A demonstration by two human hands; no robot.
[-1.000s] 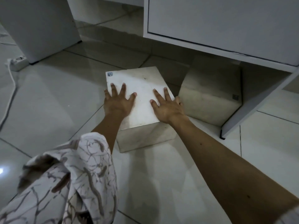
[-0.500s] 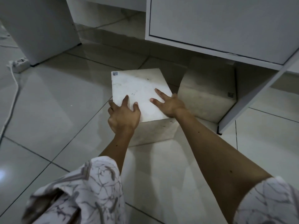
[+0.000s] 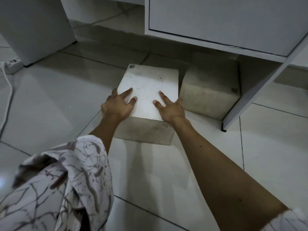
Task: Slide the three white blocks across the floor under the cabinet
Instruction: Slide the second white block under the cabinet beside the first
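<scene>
Step now: The person is pushing one white block [image 3: 148, 90] over the floor [image 3: 50, 100] toward the gap under the cabinet [image 3: 225, 20]. I think this is the middle of the job.
Left hand: The left hand [image 3: 116, 105] is open and flat. It rests on the near left corner of the block's top, with the fingers spread out.
Right hand: The right hand [image 3: 170, 109] is open too. It lies on the near right part of the top, and some fingers reach over the right edge.
Where the block is: It sits on the floor, just in front of the cabinet's bottom edge. Its far end is close to the shadow under the cabinet.
Second block: Another block [image 3: 211, 90] is just beside it on the right. It is already partly under the cabinet, next to the slanted white leg [image 3: 260, 90].
Third block: I cannot see it.
Next move: I think both hands need to push forward evenly, so the block goes straight in and does not bump the second block.
Floor: Pale shiny tiles with thin dark lines between them.
Room: It is dim. Another white unit [image 3: 33, 25] stands at the far left, with a power strip [image 3: 12, 63] and a white cord [image 3: 7, 97] on the floor beside it.
</scene>
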